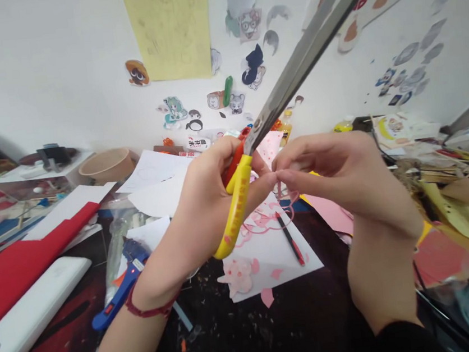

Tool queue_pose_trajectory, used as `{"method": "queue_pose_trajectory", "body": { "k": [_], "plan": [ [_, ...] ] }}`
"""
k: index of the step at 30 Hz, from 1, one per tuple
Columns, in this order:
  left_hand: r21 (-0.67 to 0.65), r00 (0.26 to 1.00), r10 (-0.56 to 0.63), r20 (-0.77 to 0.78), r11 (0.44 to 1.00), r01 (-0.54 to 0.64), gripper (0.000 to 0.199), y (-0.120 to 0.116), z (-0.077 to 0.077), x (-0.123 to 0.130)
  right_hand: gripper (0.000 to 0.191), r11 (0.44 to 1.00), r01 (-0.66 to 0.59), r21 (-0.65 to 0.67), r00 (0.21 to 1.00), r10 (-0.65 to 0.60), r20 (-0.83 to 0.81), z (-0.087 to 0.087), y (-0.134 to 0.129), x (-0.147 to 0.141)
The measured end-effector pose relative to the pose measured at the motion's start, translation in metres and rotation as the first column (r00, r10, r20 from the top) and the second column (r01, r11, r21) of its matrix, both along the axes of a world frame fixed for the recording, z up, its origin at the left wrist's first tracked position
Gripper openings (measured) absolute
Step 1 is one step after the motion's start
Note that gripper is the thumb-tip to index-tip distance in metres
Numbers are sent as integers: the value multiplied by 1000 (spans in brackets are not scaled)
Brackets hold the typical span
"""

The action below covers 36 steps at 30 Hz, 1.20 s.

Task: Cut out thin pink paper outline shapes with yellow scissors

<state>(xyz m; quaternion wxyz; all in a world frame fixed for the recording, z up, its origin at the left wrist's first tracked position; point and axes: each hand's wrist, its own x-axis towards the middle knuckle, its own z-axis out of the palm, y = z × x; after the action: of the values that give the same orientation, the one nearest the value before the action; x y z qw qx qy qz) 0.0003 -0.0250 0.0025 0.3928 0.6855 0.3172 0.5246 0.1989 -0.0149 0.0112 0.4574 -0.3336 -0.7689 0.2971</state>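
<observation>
My left hand (pixel 207 196) is wrapped round a pair of scissors (pixel 237 204) with yellow and red handles. Their long metal blades point up and to the right, close together. At the middle of the view its fingertips meet those of my right hand (pixel 340 175), which is closed in a pinch on a thin pink string (pixel 261 230). The string hangs in a loop below the fingers; its upper end is hidden. Underneath lies a white sheet (pixel 247 253) bearing pink paper scraps (pixel 276 273), a pale pink cutout (pixel 238 275) and a black-and-red pen (pixel 290 239).
A blue glue gun (pixel 123 293) lies left of my left forearm, beside a white device (pixel 34 317) and a red strip (pixel 45 260). A round tan pot (pixel 108 166) stands behind. Pink and yellow paper (pixel 446 253) and clutter cover the right side. Stickers dot the wall.
</observation>
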Motion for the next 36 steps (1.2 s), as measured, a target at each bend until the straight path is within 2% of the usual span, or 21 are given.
{"method": "queue_pose_trajectory", "body": {
  "k": [6, 11, 18, 23, 30, 36],
  "plan": [
    [46, 1000, 4, -29, 999, -3, 25, -4, 4, -2, 6, 997, -59, 48, 997, 62, -52, -2, 1, 0],
    [64, 992, 83, -91, 995, -77, 21, -7, 9, -3, 6, 993, -75, 87, 992, 83, -97, -3, 2, -6],
    [219, 981, 131, -146, 971, -97, 16, 1, 6, -9, 6, 992, -63, 112, 983, 81, -162, -6, 0, -15],
    [221, 980, 147, -138, 969, -114, 17, 1, 6, -11, 7, 989, -37, 141, 983, 62, -174, -8, 1, -17],
    [167, 959, 199, -200, 972, -167, 20, -5, 14, -13, 5, 994, -14, 107, 994, 26, -111, -10, 7, -13],
    [200, 968, 173, -180, 970, -136, 19, 0, 8, -15, 2, 993, -2, 116, 996, 13, -86, -7, 5, -6]
  ]
}}
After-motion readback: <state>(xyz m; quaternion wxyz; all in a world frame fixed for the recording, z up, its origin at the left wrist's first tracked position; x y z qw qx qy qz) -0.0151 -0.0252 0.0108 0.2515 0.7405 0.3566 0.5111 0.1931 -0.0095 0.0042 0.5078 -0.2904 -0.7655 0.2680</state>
